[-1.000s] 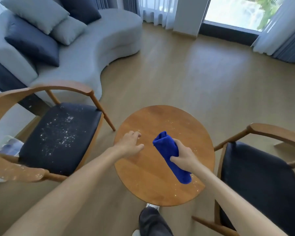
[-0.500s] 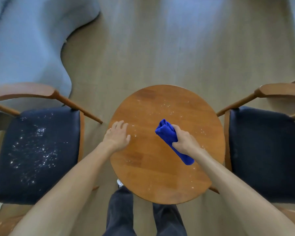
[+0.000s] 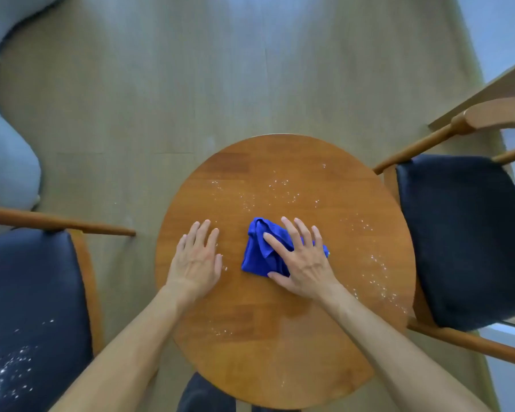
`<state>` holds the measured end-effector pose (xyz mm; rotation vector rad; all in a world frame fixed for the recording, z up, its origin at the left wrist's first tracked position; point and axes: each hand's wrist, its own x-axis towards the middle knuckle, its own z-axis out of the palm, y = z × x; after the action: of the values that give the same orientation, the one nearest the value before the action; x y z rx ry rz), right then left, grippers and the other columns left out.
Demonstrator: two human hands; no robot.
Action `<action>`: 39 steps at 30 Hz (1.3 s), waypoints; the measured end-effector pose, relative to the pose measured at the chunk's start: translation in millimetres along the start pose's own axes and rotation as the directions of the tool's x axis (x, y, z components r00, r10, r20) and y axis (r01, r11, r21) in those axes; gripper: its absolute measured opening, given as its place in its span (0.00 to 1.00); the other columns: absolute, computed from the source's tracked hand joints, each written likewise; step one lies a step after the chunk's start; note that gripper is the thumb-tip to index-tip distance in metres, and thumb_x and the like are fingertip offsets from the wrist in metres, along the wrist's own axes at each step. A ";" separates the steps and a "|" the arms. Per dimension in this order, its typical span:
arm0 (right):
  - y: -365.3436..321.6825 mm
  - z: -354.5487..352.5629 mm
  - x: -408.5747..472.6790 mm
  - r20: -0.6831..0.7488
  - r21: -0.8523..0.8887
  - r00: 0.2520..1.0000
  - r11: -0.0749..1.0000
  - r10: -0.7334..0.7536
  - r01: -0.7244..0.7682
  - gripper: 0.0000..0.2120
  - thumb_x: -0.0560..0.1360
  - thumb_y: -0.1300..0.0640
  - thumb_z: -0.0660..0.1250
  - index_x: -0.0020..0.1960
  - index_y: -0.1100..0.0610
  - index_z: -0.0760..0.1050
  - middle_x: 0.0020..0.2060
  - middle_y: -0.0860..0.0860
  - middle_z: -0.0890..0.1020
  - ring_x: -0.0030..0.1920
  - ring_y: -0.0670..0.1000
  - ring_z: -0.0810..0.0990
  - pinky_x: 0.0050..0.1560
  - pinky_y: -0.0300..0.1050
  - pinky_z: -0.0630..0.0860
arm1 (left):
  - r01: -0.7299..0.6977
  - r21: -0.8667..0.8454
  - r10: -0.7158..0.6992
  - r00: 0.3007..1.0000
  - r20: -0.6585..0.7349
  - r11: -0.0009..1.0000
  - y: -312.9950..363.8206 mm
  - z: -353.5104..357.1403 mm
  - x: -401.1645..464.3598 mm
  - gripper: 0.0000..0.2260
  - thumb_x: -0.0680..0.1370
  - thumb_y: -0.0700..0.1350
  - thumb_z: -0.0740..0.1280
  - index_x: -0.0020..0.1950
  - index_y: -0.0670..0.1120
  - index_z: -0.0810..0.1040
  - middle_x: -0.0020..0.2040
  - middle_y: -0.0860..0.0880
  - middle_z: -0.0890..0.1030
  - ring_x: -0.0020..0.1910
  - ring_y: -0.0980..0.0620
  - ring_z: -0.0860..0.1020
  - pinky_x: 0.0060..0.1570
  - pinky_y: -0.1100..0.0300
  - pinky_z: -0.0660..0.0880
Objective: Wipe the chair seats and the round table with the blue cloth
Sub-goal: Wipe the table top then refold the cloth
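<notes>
Head view, the only one I have. I am looking straight down on the round bench (image 3: 280, 337), warm brown wood, standing on a pale wood-plank floor (image 3: 161, 84). White specks are scattered over the bench top, thickest toward its far and right parts, with a few near the front left.

The blue cloth (image 3: 257, 257) lies bunched near the bench centre. The right hand (image 3: 302, 260) lies flat on top of it, fingers straight and spread, pressing it to the wood; no curl round the cloth that I can see. The left hand (image 3: 197, 260) rests flat on bare wood just left of the cloth, fingers straight and close together, grip holding nothing.

The left chair seat (image 3: 27, 307), dark, carries many white specks, densest at its near corner. The right chair seat (image 3: 464, 233), dark, shows no specks that I can make out. A grey sofa (image 3: 3, 162) curves in at far left.
</notes>
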<state>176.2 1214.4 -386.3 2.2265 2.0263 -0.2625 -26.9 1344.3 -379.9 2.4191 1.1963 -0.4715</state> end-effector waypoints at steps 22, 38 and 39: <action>165.0 56.4 -65.7 -0.202 0.138 0.470 0.501 0.859 -0.855 0.24 0.77 0.50 0.63 0.71 0.55 0.68 0.68 0.64 0.69 0.61 0.65 0.74 0.53 0.59 0.73 | -0.426 0.178 0.420 0.905 0.071 0.887 104.8 25.3 29.4 0.31 0.77 0.59 0.49 0.70 0.41 0.72 0.72 0.37 0.67 0.71 0.36 0.66 0.68 0.42 0.66; 62.4 86.1 -231.6 -0.206 0.142 0.970 0.977 -0.126 0.157 0.23 0.74 0.59 0.65 0.67 0.43 0.70 0.71 0.55 0.66 0.65 0.57 0.74 0.57 0.54 0.75 | -0.425 0.157 0.408 0.903 0.131 0.891 102.7 26.1 31.2 0.38 0.74 0.69 0.46 0.74 0.46 0.67 0.76 0.40 0.61 0.76 0.39 0.58 0.71 0.40 0.60; 94.8 83.0 -227.9 -0.247 0.124 0.969 0.991 -0.021 0.053 0.26 0.72 0.61 0.68 0.67 0.45 0.70 0.70 0.57 0.66 0.64 0.59 0.73 0.57 0.56 0.75 | -0.431 0.156 0.414 0.901 0.130 0.889 102.2 27.3 32.4 0.40 0.74 0.71 0.42 0.74 0.46 0.67 0.76 0.40 0.61 0.75 0.39 0.58 0.71 0.40 0.60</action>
<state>246.3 966.2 -422.8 2.4074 2.2357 -0.1305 71.1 1296.1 -397.9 2.6774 0.5749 -0.5663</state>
